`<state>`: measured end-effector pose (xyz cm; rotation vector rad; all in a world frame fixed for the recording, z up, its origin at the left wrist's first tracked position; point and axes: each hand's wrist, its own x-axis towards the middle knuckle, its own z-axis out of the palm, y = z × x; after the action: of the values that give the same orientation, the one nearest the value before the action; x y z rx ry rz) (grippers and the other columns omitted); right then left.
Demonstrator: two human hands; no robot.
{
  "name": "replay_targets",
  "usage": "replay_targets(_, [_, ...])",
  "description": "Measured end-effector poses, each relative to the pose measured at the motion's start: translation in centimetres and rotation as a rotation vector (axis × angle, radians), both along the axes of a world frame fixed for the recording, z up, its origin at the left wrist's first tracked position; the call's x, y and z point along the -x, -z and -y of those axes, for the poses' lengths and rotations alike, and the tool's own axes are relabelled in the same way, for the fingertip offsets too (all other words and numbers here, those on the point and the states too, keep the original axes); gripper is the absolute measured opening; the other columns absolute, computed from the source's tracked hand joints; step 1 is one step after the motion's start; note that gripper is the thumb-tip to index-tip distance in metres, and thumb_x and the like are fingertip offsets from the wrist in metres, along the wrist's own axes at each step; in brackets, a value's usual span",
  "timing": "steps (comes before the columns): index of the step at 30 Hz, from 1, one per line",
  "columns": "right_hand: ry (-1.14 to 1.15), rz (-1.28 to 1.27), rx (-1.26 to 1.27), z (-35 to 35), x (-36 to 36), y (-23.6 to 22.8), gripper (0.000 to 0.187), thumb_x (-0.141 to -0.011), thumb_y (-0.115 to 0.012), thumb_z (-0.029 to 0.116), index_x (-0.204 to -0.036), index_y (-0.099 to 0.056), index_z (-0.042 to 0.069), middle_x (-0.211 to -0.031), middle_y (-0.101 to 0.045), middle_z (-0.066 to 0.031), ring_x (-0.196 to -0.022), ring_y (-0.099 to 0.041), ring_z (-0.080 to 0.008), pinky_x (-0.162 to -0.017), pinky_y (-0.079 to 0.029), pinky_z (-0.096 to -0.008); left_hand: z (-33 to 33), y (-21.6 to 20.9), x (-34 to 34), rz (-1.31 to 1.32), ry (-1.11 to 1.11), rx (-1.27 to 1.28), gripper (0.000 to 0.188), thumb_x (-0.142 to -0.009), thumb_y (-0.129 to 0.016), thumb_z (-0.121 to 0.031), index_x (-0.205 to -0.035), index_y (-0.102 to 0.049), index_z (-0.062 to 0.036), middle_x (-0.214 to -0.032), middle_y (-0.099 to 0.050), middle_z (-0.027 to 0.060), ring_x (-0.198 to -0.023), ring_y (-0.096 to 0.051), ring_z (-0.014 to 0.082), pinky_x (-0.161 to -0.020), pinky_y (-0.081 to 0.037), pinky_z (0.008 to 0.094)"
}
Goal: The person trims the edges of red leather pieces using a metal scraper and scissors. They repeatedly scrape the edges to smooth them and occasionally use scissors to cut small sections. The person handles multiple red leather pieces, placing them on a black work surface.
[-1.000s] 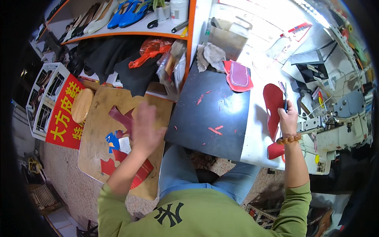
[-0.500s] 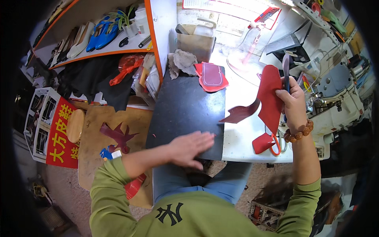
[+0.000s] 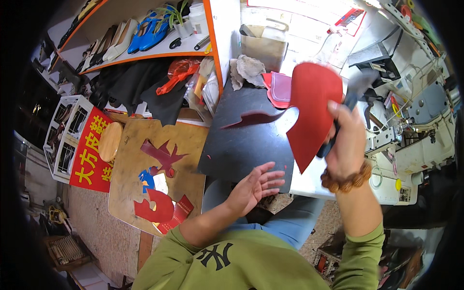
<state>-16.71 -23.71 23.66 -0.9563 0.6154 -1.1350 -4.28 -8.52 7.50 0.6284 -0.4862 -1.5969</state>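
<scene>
The red leather piece (image 3: pixel 314 111) is held up above the right part of the black board (image 3: pixel 241 150), clear of its surface. A darker curved strip (image 3: pixel 253 117) reaches left over the board and appears to be part of the same piece.

The right hand (image 3: pixel 349 145) pinches the piece near its right edge, thumb on the facing side; the other fingertips are largely hidden. The same hand grips a dark-handled tool (image 3: pixel 351 100), too blurred to identify. Carrying both together presumably leaves the other hand free, and the edge grip seems to keep the leather's broad face uncovered.

The left hand (image 3: pixel 252 189) is empty, fingers spread, at the board's near edge.

Stacked red and maroon pieces (image 3: pixel 282 87) and a crumpled grey cloth (image 3: pixel 249 71) occupy the board's far end, limiting space there. The sewing machine (image 3: pixel 425 121) restricts the right side. To the left, a wooden board (image 3: pixel 123 193) bears a maroon scrap (image 3: pixel 166 157) and a red scrap (image 3: pixel 159 205). Blue shoes (image 3: pixel 150 36) stand on the shelf beyond.
</scene>
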Motion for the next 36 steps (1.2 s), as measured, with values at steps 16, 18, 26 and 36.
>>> replay_targets(16, [-0.27, -1.109, 0.643, -6.3, 5.9, 14.9, 0.045, -0.092, -0.057, 0.007, -0.136, -0.047, 0.003, -0.094, -0.058, -0.0133, -0.082, -0.061, -0.0281, -0.072, -0.05, -0.0363, -3.0, 4.0, 1.6, 0.096, -0.157, -0.63, 0.028, -0.099, -0.053, -0.033, -0.102, -0.06, -0.0057, -0.083, -0.069, 0.0059, -0.067, -0.064, 0.0117, -0.064, -0.05, 0.0249])
replay_targets(18, [-0.347, -1.147, 0.803, -6.8, 5.6, 14.4, 0.042, -0.089, -0.059, 0.008, -0.131, -0.052, 0.008, -0.095, -0.059, -0.0182, -0.078, -0.062, -0.0368, -0.066, -0.05, -0.0428, -2.7, 4.0, 1.7, 0.113, -0.158, -0.613, 0.029, -0.1, -0.051, -0.033, -0.102, -0.06, -0.0054, -0.085, -0.07, 0.007, -0.067, -0.065, 0.0117, -0.064, -0.051, 0.0248])
replay_targets(26, [-0.387, -1.452, 1.194, -6.7, 5.3, 14.4, 0.042, -0.088, -0.063, 0.02, -0.129, -0.059, 0.019, -0.064, -0.054, -0.008, -0.049, -0.057, -0.0289, -0.046, -0.048, -0.0387, -2.7, 4.6, 2.8, 0.155, -0.126, -0.476, 0.032, -0.103, -0.04, -0.028, -0.102, -0.06, -0.0032, -0.087, -0.07, 0.0108, -0.069, -0.066, 0.0136, -0.067, -0.052, 0.0262])
replay_targets(36, [-0.391, -1.48, 1.096, -9.6, 5.2, 13.4, 0.033, -0.083, -0.067, 0.021, -0.116, -0.067, 0.015, -0.063, -0.061, -0.0084, -0.048, -0.059, -0.0261, -0.044, -0.047, -0.0361, -2.3, 8.3, 5.9, 0.349, -0.348, -0.433, 0.026, -0.105, -0.041, -0.025, -0.106, -0.049, -0.0012, -0.084, -0.066, 0.007, -0.07, -0.064, 0.0137, -0.067, -0.053, 0.0272])
